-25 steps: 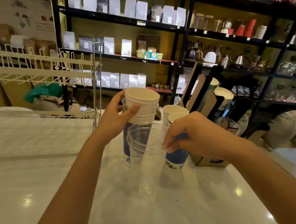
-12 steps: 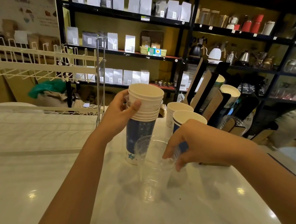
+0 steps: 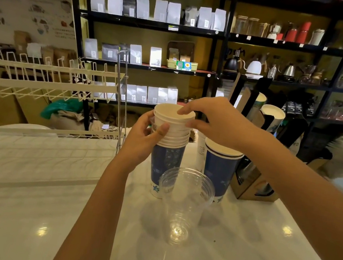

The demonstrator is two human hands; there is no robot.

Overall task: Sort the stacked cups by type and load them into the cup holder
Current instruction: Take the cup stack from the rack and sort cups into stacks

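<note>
Nearest: white worktop, glossy, with light glare spots. Clear plastic cups, a nested stack, stand upright on it near centre; neither hand touches them.

Just behind, left: tall stack of paper cups, blue body at the bottom, white rims piled on top, upright on the worktop. Left hand wraps its left side, thumb across the near face of the white rims, fingers round the far side, closed on the stack. Right hand comes in from the right over the top of that same stack; fingertips rest on the top rim, thumb on the right edge just below. Looks like a pinch on the top cup, but the far-side contact is hidden.

Just right of the stack: second blue paper cup, upright, under the right wrist and apart from it.

Further right: cardboard cup holder with dark dividers, a couple of paper cups tilted in its slots.

Left: white wire rack on the worktop.

Far: black shelves with pale bags, kettles and jars.
</note>
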